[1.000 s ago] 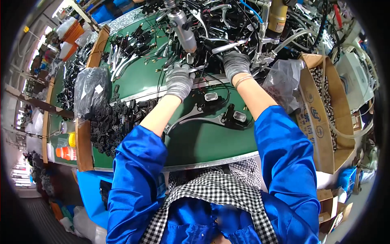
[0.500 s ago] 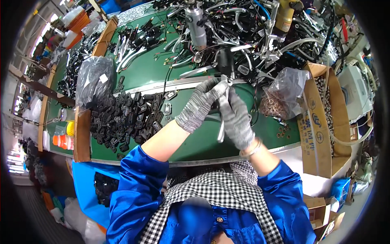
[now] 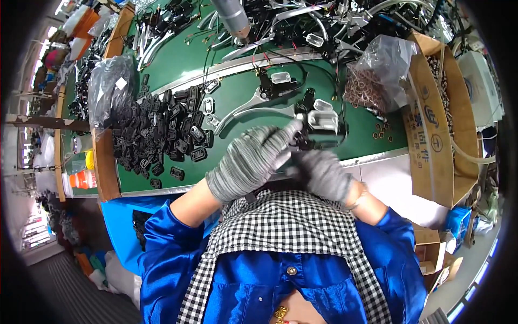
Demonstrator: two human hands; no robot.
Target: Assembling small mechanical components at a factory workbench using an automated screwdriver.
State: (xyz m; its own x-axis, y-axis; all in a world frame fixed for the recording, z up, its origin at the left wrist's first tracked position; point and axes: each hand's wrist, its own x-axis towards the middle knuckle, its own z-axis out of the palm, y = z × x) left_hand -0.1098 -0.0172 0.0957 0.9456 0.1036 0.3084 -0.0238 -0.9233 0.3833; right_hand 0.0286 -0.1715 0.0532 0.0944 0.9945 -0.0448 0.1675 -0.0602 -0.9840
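Both my hands wear grey striped knit gloves. My left hand (image 3: 251,159) is closed, thumb and fingers gripping a brake lever assembly, with a black body and an open silver reservoir (image 3: 324,121), near the bench's front edge. My right hand (image 3: 325,175) is at the underside of the same assembly, its fingers curled and smeared by motion. A silver piece shows between the hands; most of the lever is hidden by the gloves. Just beyond, another brake lever (image 3: 245,109) with a black clamp and silver reservoir lies on the green bench top (image 3: 237,89).
A heap of small black covers (image 3: 156,127) lies left, beside a grey plastic bag (image 3: 110,89). A silver power screwdriver (image 3: 233,19) hangs above the bench. Right are a clear bag of copper-coloured washers (image 3: 367,86) and a cardboard box (image 3: 426,129) of small metal parts. More levers crowd the back.
My hands have come down from under the hanging screwdriver toward the front edge with the brake lever assembly, its open reservoir now showing. The view has shifted, and another lever shows on the bench.
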